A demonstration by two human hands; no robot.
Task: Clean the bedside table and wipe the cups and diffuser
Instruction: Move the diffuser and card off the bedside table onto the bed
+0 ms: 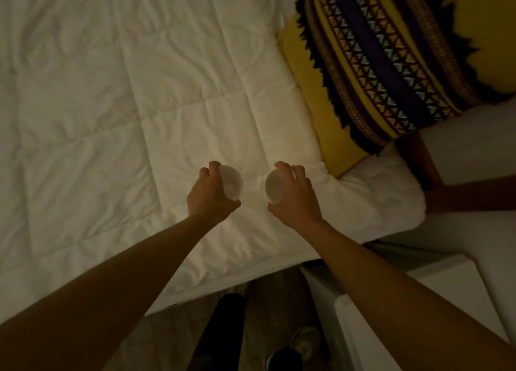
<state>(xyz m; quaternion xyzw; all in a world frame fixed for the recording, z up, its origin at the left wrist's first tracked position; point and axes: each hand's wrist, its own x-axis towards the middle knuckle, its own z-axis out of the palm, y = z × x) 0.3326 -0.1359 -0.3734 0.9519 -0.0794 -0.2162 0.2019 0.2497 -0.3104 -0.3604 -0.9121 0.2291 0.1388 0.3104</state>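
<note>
**Cups moved to the bed, wiping not yet begun**

Cups first, from the head view, the only 1 given: 2 small white cups are held just over the white duvet point(139, 105) of the bed, near its edge. The left hand point(209, 197) grips the left cup point(233, 183) from above, fingers curled round its rim and thumb under it; the right hand point(296, 200) grips the right cup point(275, 186) the same way. Whether either cup touches the duvet cannot be told — the light is dim.

A patterned yellow pillow point(371, 72) lies up and to the right. The white corner of the bedside table point(418, 273) shows at lower right, most of its top hidden by the right arm.

My judgement: this is an early, clearing stage — cups set aside so the table can be cleaned. No cloth and no diffuser are in sight, so wiping table, cups and diffuser all seems left.
</note>
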